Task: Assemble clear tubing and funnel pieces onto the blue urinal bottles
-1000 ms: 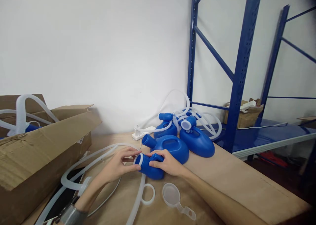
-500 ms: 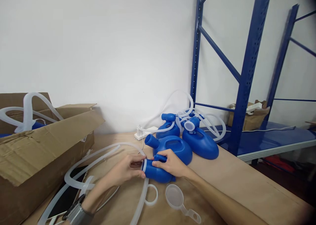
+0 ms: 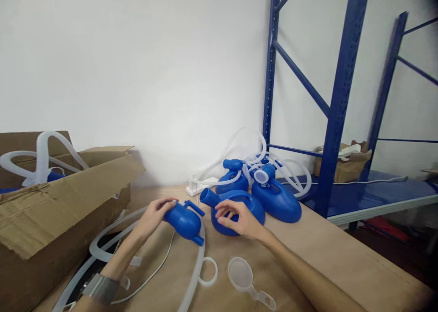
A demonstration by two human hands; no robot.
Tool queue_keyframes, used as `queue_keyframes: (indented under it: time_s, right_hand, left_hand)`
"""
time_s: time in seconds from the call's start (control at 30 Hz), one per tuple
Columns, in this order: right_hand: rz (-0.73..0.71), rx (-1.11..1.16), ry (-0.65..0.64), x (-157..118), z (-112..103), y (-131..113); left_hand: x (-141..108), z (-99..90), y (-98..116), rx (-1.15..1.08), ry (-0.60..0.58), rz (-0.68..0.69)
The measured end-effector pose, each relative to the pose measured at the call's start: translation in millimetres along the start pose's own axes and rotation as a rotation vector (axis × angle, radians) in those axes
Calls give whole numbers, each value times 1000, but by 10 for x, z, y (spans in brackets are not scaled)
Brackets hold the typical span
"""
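Observation:
My left hand (image 3: 158, 214) grips a blue plastic urinal cup (image 3: 185, 221) by its wide end. The cup is tilted, with a side handle at the top and a short nozzle pointing down to the right. My right hand (image 3: 236, 217) is apart from the cup, fingers bent and spread, in front of a blue urinal bottle (image 3: 256, 211) with an open neck. A clear tube (image 3: 196, 271) runs along the table below the cup. Near it lie a white ring (image 3: 216, 272) and a translucent round lid with a strap (image 3: 240, 273).
On the left stands an open cardboard box (image 3: 68, 202) holding tubes and blue parts. Behind are more blue bottles (image 3: 278, 202) with coiled tubes and a white power strip (image 3: 201, 186). A blue metal rack (image 3: 338, 116) rises at the right table edge.
My left hand has moved left and up with the cup, turning it so the nozzle points down to the right. My right hand has let go of the cup and opened.

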State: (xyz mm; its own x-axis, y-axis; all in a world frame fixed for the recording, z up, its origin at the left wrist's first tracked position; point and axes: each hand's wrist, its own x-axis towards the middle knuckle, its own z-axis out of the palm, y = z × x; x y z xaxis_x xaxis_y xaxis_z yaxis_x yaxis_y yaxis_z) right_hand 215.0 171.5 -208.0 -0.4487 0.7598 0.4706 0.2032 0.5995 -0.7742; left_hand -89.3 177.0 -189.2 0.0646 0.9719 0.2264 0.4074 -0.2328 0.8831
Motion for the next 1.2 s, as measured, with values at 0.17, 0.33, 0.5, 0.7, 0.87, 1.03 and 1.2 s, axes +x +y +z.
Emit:
queue_keyframes:
  time_s: [0.17, 0.33, 0.5, 0.7, 0.87, 1.03, 1.2]
  right_hand:
    - [-49, -323, -475, -101, 73, -18]
    - [-144, -541, -528, -164, 363, -46]
    - [-172, -434, -397, -114, 274, -50]
    - [-167, -268, -61, -66, 133, -145]
    - [-36, -260, -35, -74, 239, -145]
    - [-79, -172, -42, -80, 278, -142]
    - [-143, -73, -132, -71, 251, -97]
  left_hand:
    - [109, -10, -276, 469, 32, -124]
    - [61, 148, -370, 629, 19, 110]
    - [-156, 311, -139, 603, -96, 580]
    - [-421, 561, 51, 585, -267, 669]
    - [-371, 532, 22, 617, -275, 660]
    - [-325, 515, -12, 563, -266, 625]
    - [-295, 513, -7, 426, -232, 466]
